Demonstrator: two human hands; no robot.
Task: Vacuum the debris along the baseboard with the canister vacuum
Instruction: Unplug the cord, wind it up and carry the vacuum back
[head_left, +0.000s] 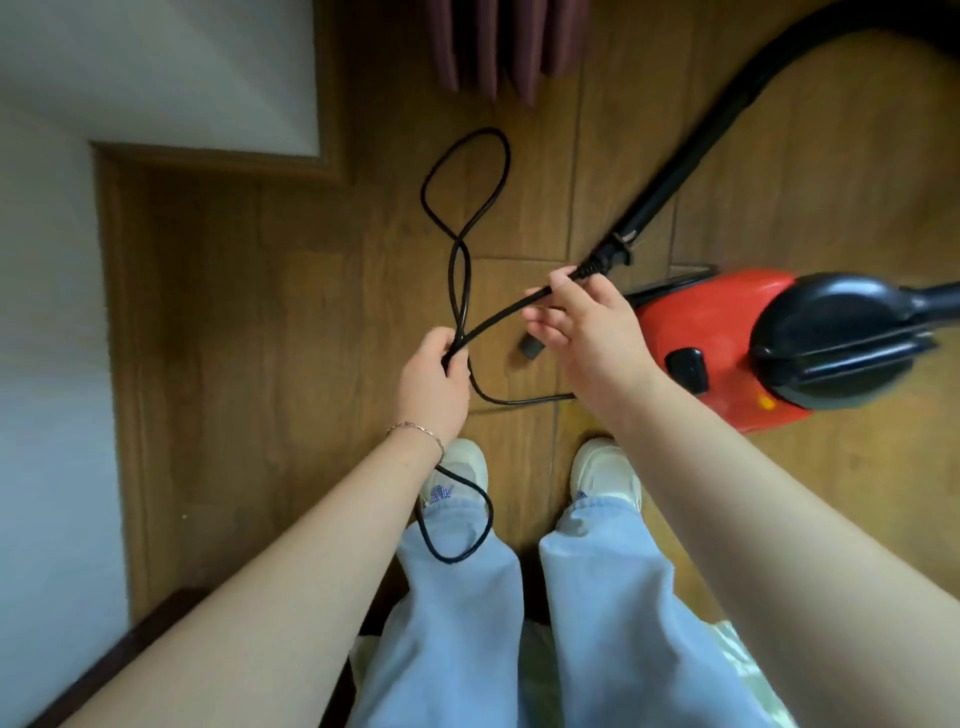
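Black rubber power cord (464, 208) hangs looped, likely being untangled before plugging in: left hand (435, 382) curled round its crossed strands, right hand (589, 338) pinching near the plug (608, 257). Red plastic canister vacuum (717, 327) sits by the wooden floor's (260, 322) right edge.

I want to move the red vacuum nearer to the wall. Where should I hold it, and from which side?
Probably the black handle on top of the canister vacuum, reached from above: it seems a bar over a slot, facing upward. The left hand and right hand hold the power cord, so free one first.
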